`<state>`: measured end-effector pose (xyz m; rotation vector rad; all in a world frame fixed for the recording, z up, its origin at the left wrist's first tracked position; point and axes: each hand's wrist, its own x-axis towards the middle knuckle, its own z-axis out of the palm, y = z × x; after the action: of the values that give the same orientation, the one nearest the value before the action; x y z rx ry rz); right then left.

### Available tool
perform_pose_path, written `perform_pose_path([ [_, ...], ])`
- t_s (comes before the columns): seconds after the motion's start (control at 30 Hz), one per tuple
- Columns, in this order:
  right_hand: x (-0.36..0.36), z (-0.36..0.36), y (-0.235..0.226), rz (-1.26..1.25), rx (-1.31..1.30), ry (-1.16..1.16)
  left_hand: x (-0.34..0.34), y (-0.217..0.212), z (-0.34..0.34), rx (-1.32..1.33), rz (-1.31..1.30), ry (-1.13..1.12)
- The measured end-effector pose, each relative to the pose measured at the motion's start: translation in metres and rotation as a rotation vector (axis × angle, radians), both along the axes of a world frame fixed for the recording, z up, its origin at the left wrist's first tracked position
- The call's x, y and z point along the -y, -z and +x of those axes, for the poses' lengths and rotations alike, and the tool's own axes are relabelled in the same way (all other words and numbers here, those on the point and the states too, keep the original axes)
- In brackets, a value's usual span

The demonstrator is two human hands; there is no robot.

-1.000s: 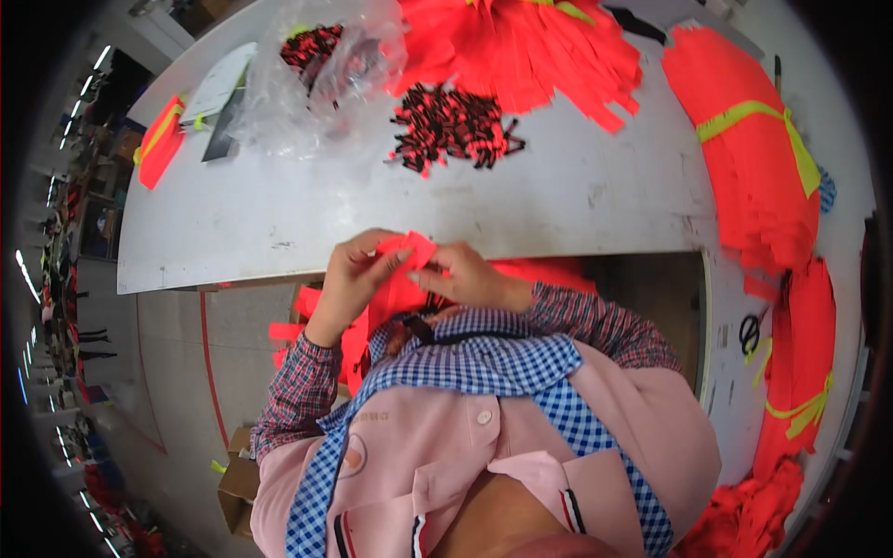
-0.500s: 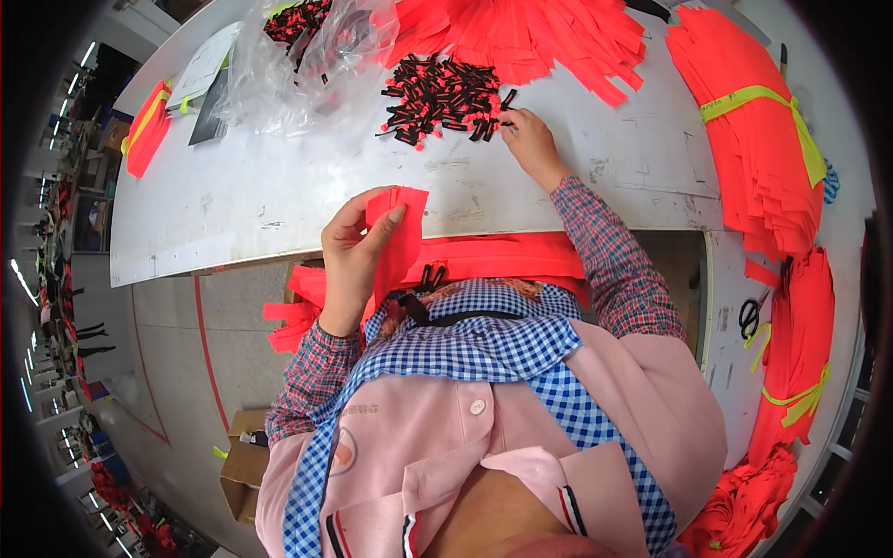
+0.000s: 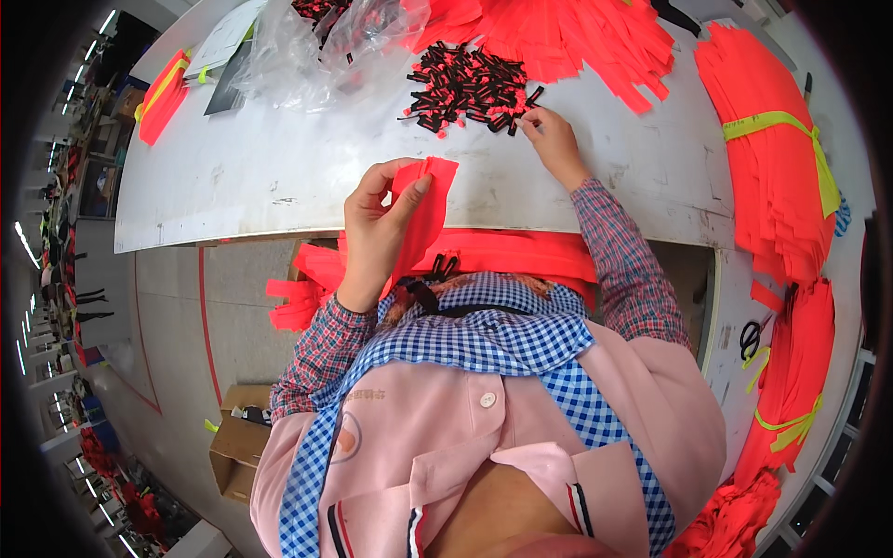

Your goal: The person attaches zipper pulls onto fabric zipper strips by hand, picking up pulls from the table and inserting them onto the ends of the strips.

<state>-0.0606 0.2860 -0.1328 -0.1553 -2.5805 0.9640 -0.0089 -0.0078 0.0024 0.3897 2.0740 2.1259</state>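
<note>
Holding one red strip (image 3: 423,209), two hands (image 3: 377,232) work.

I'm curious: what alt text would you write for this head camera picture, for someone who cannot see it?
Seen from above, a person's left hand holds up a folded red fabric strip while the right hand reaches into a pile of small black and red clips on a white table. Stacks of red fabric tied with yellow bands lie to the right.

folded strip (image 3: 423,209): neon orange-red, above the table edge
small clips (image 3: 470,86): black with red tips, mid-table
table (image 3: 279,177): scuffed white
bundled stacks (image 3: 777,158): orange-red, yellow-green ties, at table's right
sleeves (image 3: 623,256): red-blue plaid
apron (image 3: 465,339): blue-white check
</note>
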Motion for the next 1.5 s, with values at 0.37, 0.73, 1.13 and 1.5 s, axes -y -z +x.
perform_pose_path([
  [0.37, 0.092, 0.085, -0.155, -0.666, -0.022, -0.552, -0.011, -0.003, 0.007, -0.166, -0.016, 0.012],
  [0.73, 0.100, 0.092, -0.162, -0.071, -0.299, -0.499, -0.011, -0.007, 0.015, -0.336, -0.116, 0.015],
  [1.13, 0.109, 0.089, -0.153, -0.001, -0.312, -0.512, -0.006, -0.022, 0.017, -0.504, -0.397, -0.011],
  [1.5, 0.106, 0.085, -0.151, -0.907, 0.237, -0.606, 0.005, -0.016, 0.004, 0.153, 0.241, 0.153],
])
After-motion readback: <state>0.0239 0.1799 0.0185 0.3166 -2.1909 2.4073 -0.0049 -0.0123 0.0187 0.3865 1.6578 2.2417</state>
